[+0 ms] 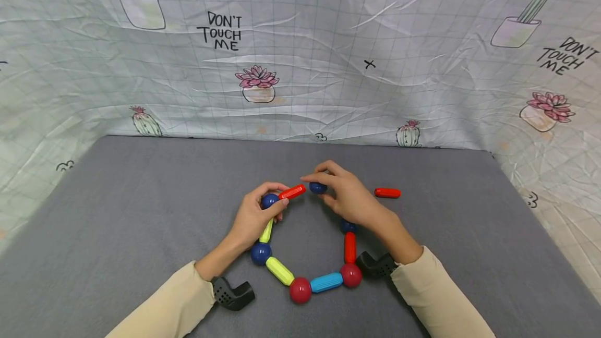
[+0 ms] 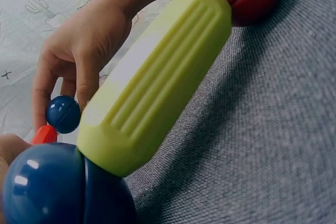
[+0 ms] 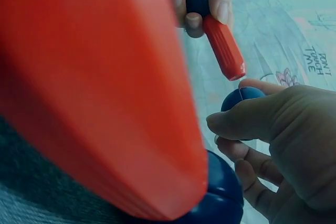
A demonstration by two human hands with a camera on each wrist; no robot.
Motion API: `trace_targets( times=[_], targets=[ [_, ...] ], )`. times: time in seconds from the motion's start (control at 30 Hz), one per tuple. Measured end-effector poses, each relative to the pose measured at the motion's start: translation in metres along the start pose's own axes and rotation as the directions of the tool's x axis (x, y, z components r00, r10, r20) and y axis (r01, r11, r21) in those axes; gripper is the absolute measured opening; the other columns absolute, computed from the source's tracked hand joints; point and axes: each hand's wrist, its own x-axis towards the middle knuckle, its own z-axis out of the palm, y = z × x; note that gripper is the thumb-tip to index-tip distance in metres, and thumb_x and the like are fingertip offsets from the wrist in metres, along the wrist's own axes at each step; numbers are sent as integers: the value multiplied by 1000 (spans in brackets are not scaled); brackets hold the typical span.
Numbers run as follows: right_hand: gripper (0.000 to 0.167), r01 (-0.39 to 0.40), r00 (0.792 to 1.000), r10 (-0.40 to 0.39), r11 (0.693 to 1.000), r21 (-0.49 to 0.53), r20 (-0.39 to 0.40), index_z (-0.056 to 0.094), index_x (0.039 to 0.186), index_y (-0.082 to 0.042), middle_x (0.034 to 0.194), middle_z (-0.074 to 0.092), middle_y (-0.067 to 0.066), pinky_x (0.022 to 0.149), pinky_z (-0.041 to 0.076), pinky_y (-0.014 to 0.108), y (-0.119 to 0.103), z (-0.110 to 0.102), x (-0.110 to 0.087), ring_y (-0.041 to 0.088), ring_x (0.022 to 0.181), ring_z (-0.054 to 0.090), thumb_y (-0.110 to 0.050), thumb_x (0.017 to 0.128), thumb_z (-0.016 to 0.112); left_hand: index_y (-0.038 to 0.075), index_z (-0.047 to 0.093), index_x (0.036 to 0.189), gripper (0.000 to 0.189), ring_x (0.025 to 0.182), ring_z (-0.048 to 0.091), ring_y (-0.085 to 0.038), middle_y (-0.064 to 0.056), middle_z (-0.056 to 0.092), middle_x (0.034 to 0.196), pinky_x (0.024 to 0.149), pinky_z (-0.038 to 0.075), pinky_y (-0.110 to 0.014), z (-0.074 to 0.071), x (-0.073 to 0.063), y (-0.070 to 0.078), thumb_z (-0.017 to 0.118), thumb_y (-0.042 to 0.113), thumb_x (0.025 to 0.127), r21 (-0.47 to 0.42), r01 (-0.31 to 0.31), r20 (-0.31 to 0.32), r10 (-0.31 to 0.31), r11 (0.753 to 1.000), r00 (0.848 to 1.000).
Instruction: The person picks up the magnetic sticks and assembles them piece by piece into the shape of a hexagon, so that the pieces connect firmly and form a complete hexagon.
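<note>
My left hand point(image 1: 252, 219) grips a dark blue ball point(image 1: 269, 201) at the upper left end of a chain of rods and balls. From that ball a red rod point(image 1: 292, 192) points toward the right, with my left thumb and fingertips beside its base. A second blue ball point(image 1: 317, 188) is pinched between the thumb and fingers of my right hand point(image 1: 351, 198). In the right wrist view, this pinched ball point(image 3: 241, 98) sits close to the free tip of the red rod point(image 3: 226, 48), with a small gap between them.
The chain curves round through yellow rods point(image 1: 279, 271), a blue ball point(image 1: 261, 253), red balls point(image 1: 300, 290), a light blue rod point(image 1: 326, 282) and another red rod point(image 1: 349, 248) to a blue ball point(image 1: 348, 226) under my right wrist. A loose red rod point(image 1: 387, 192) lies to the right on the grey table point(image 1: 164, 197).
</note>
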Motion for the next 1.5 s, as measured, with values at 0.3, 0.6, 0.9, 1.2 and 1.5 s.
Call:
trace_targets(
  times=[0.3,0.6,0.9,1.2,1.5],
  targets=[
    [51,33,999,-34,999,-23,-7,65,123,-17,119,52,5,70,50,29,0,2,0,19,94,56,6,79,75,5,63,113,23,61,57,-18,-21,60,83,55,49,-26,0,1,1,67,11,91,4,-12,11,12,1000,1000],
    [50,66,998,-65,997,-30,11,66,122,-16,119,52,5,73,51,30,-3,1,0,19,95,57,6,78,75,4,64,112,22,61,57,-18,-18,59,80,54,49,-27,-1,1,1,66,13,92,31,-20,27,20,999,999],
    [49,66,998,-66,998,12,10,65,123,-14,120,53,5,76,51,31,-3,-2,0,19,100,57,5,79,75,5,64,117,27,66,62,-24,-19,63,86,60,52,-29,-2,1,3,67,13,91,12,-25,74,24,1000,997],
    [51,62,997,-66,993,98,40,62,127,-14,123,54,4,80,51,35,1,-4,-3,19,103,57,3,81,74,1,67,109,23,67,64,-24,-14,63,86,62,53,-31,0,0,1,71,10,88,5,-18,44,18,1000,999],
    [55,-30,999,26,988,150,26,60,130,-16,125,55,2,72,53,35,19,-26,-22,18,90,61,4,81,74,5,69,107,23,67,63,-23,-12,64,83,62,52,-29,-2,0,1,73,15,87,51,-6,25,4,999,1000]
  ],
)
